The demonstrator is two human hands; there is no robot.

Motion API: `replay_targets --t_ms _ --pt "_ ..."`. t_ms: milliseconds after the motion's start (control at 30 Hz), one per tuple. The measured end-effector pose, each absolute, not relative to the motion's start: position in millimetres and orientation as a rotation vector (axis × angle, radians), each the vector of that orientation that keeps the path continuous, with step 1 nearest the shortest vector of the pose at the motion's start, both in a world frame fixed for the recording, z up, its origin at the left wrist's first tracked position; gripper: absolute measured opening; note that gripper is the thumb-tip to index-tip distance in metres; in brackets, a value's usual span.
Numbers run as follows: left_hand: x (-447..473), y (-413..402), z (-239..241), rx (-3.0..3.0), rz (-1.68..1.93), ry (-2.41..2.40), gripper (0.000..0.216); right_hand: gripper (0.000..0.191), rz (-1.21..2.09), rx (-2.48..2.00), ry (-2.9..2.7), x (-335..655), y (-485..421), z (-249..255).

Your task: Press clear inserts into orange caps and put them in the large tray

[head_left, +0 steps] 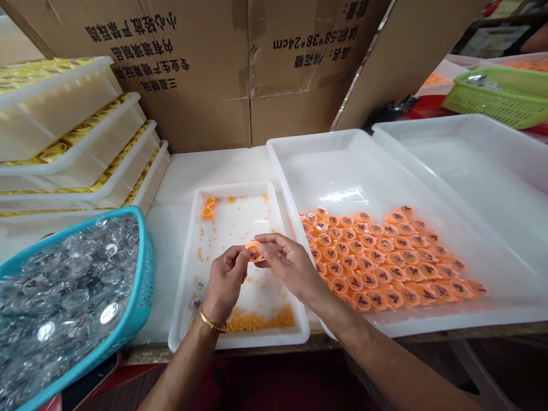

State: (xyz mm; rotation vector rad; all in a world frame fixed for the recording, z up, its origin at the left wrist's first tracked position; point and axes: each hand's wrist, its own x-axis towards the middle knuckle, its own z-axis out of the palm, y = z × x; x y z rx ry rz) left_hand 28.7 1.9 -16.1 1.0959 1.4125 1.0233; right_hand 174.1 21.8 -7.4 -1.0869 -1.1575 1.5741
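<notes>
My left hand (225, 282) and my right hand (289, 264) meet over a small white tray (185, 285), both pinched on one small round orange-filled capsule (253, 250). A gold bangle circles my left wrist. In the tray lie loose orange pellets (257, 319), heaped near the front edge and scattered further back, with two filled capsules (209, 208) at its far left corner. To the right, a large white tray (342, 165) holds several rows of finished orange capsules (385, 257) laid flat.
A teal basket (137, 297) full of clear empty capsules stands at the left. Stacked white trays (85, 142) with yellow items rise behind it. An empty white tray (471, 165), a green basket (500, 97) and cardboard boxes (205, 68) stand at the back.
</notes>
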Motion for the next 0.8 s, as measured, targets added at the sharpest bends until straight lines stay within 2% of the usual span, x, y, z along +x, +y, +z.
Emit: replay_targets --t_ms 133,333,500,800 --pt "30 -4 -13 1.375 0.988 1.578 0.034 0.032 1.636 -1.087 -1.084 174 22 -13" --pt "22 -5 -19 1.356 0.855 1.53 0.043 0.026 1.513 -1.155 -1.234 170 17 -14" --pt "17 -4 -14 1.384 0.817 1.624 0.048 0.036 1.594 -1.119 -1.24 167 19 -19" --pt "33 -12 3 1.396 0.841 1.699 0.05 0.034 1.71 -1.117 -1.051 179 20 2"
